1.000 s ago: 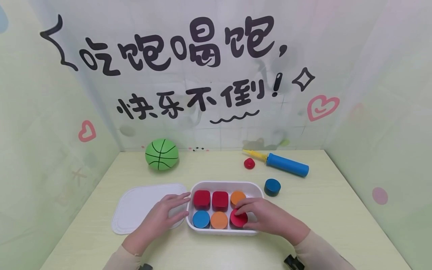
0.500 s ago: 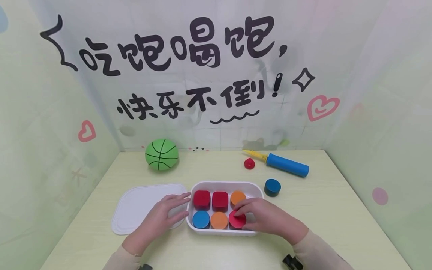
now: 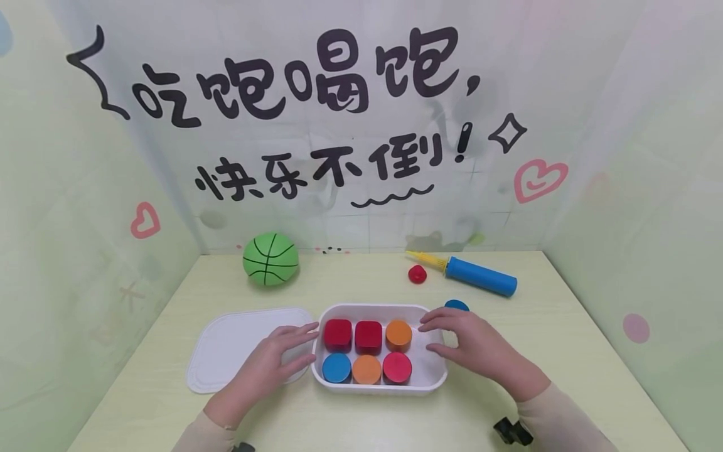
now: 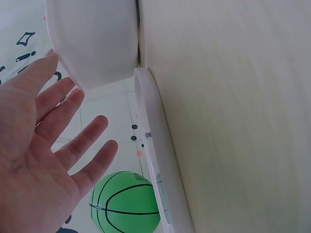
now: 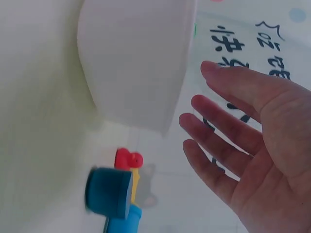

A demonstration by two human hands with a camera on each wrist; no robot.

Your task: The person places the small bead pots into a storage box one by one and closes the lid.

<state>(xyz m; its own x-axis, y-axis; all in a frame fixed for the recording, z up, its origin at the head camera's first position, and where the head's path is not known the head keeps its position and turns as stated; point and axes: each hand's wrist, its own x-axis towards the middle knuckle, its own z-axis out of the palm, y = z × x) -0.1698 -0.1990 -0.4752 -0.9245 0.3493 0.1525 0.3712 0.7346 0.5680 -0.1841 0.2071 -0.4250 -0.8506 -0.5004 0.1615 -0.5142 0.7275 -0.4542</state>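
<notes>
A white box (image 3: 395,390) holds several blocks in two rows. Along the back are two red square blocks (image 3: 337,334) and an orange round block (image 3: 398,335). A blue round block (image 3: 337,367), another orange round one and a red round block (image 3: 397,368) line the front. My left hand (image 3: 273,358) has its fingertips at the box's left rim, fingers spread. Over the right rim hovers my right hand (image 3: 477,342), fingers apart, holding nothing. Behind it, a dark blue round block (image 5: 108,192) stands on the table, partly hidden in the head view.
A white lid (image 3: 237,342) lies left of the box, partly under my left forearm. At the back left sits a green ball (image 3: 271,258). A small red piece (image 3: 417,274) and a blue pump (image 3: 481,276) with a yellow end lie at the back right.
My right hand has let go of the red round block and drawn back to the right. That block had shifted slightly left. My left hand has stayed put.
</notes>
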